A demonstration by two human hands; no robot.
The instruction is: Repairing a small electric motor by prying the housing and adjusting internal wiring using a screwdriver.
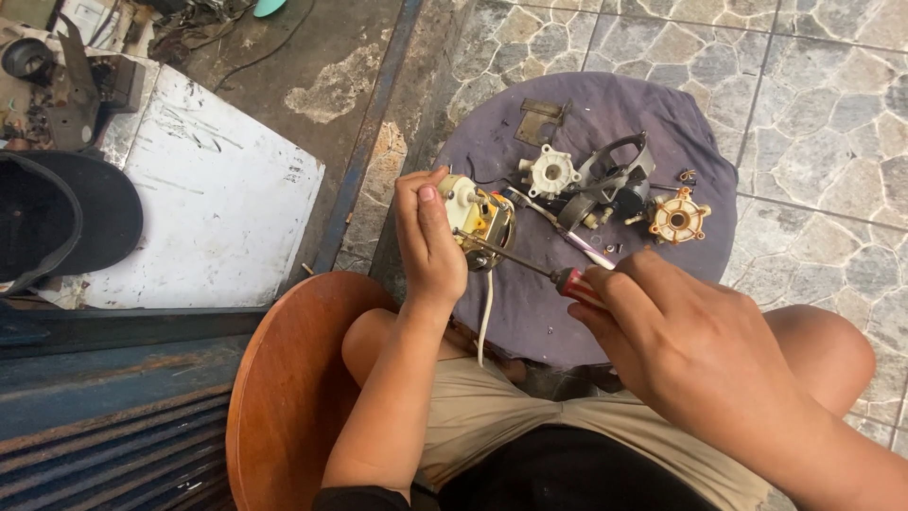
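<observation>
Round stool top under a purple cloth (530, 312), carrying loose dismantled parts: a grey bracket assembly (605, 185) at centre, a white toothed hub (550, 171) beside it, an orange hub (677, 218) toward the right edge, a flat metal plate (539, 120) at the far edge, small screws nearby. Left hand (430, 241) closed around a small brass-and-cream timer mechanism (480, 220) above the left edge. Right hand (695, 345) grips a red-handled screwdriver (530, 265), tip at the mechanism; its casing looks partly opened, with nothing between tool and part.
</observation>
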